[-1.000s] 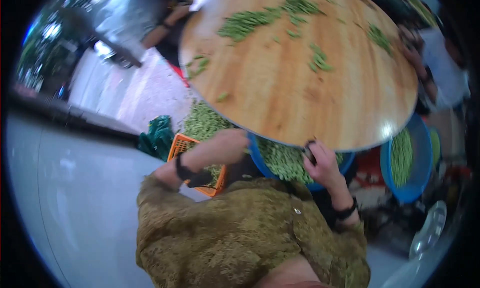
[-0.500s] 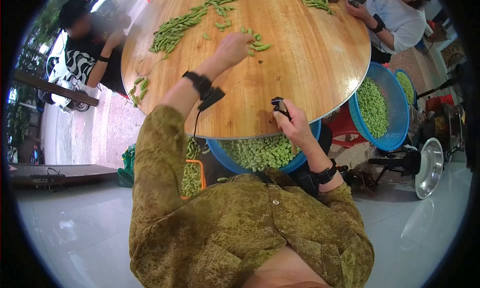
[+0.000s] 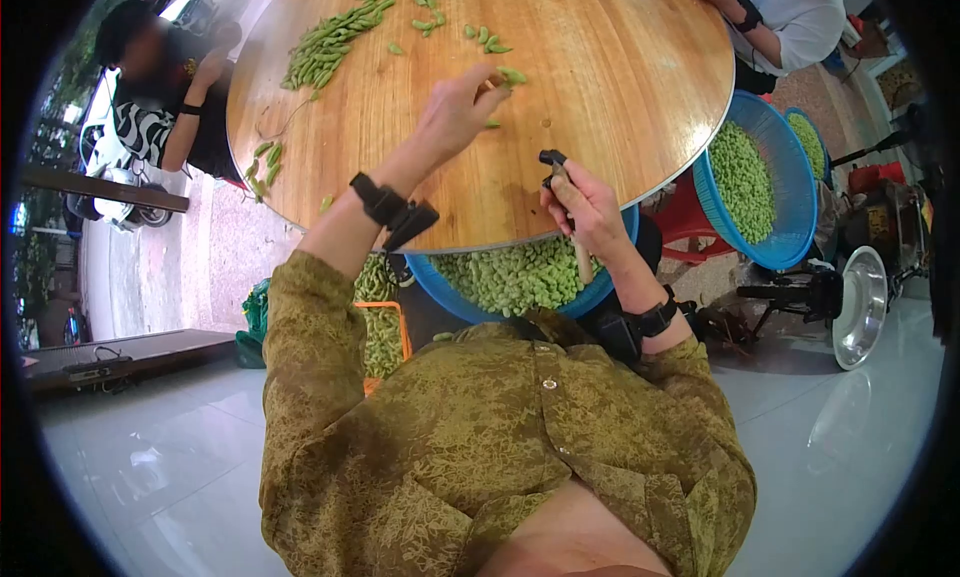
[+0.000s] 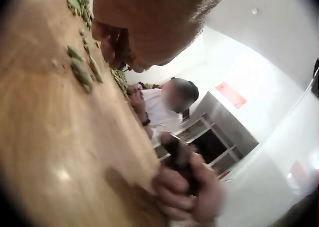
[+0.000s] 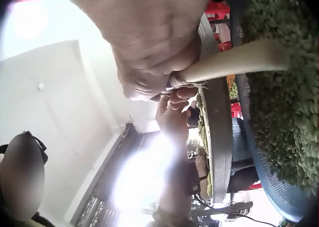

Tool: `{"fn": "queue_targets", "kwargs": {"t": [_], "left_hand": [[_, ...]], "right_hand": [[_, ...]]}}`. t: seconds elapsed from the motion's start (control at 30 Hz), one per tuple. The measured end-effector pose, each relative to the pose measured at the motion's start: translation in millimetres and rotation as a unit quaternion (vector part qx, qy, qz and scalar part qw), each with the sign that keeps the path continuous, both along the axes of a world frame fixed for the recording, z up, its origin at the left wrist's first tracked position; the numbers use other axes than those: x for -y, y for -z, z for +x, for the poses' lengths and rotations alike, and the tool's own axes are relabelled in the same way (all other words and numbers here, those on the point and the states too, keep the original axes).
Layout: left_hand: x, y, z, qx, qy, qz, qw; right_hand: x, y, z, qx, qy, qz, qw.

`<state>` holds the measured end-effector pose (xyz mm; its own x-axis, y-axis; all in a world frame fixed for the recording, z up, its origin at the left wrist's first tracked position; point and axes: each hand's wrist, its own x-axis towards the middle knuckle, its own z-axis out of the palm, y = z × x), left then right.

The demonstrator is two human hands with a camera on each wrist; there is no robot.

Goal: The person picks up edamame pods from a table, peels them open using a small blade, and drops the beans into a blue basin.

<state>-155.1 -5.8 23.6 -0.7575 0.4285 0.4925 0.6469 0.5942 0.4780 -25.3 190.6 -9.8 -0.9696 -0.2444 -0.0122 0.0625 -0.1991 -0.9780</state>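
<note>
Over the round table (image 3: 400,167), the left hand (image 3: 455,112) pinches a green pod (image 3: 513,76) between thumb and fingers. Seen in the left wrist view, the left hand (image 4: 149,25) has bent fingers, their tips partly hidden, beside loose pods (image 4: 80,72). The right hand (image 3: 588,209), at the table's near edge, grips a tool with a pale handle (image 3: 583,261) and a dark upper end. That handle (image 5: 234,62) sticks out of the right hand (image 5: 149,47) above shelled beans (image 5: 284,112) in the right wrist view.
A blue basin (image 3: 436,283) of beans stands under the near edge. To its left is an orange basket (image 3: 405,329) of pods; another blue basin (image 3: 795,202) stands right. Pods (image 3: 340,39) lie in a pile across the table. Two people sit at its far sides.
From near the basket and basin, the left hand has moved up over the table to the pods and now pinches one. The right hand still grips the tool; the head view has shifted.
</note>
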Motion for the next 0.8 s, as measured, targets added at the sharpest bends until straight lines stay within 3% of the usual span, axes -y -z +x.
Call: {"fn": "queue_targets", "kwargs": {"t": [0.03,0.07,0.1,0.17,0.3,0.43,0.53,0.73,0.8], "left_hand": [[-4,-8,21,0.155,0.020,0.095,0.983],[-8,-12,40,0.304,0.038,0.187,0.933],[-10,-14,56,0.308,0.038,0.187,0.932],[-12,-13,83,0.436,0.044,0.275,0.856],[-11,-5,111,0.488,0.043,0.311,0.815],[-8,0,123,0.506,0.036,0.322,0.799],[-6,1,129,0.485,0.047,0.343,0.804],[-11,12,135,0.360,0.067,0.346,0.864],[-11,11,134,0.447,0.061,0.382,0.806]], "right_hand": [[-3,5,-2,0.009,-0.005,-0.025,1.000],[-2,3,-1,0.013,-0.005,-0.024,1.000],[-1,-1,2,0.049,-0.006,-0.090,0.995],[-1,4,7,0.101,-0.023,-0.158,0.982],[8,-13,28,0.133,-0.054,-0.278,0.950],[11,-13,38,0.130,-0.060,-0.271,0.952],[13,-14,40,0.117,-0.071,-0.263,0.955],[17,-25,44,0.135,-0.036,-0.245,0.960],[15,-22,44,0.138,-0.040,-0.270,0.952]]}}
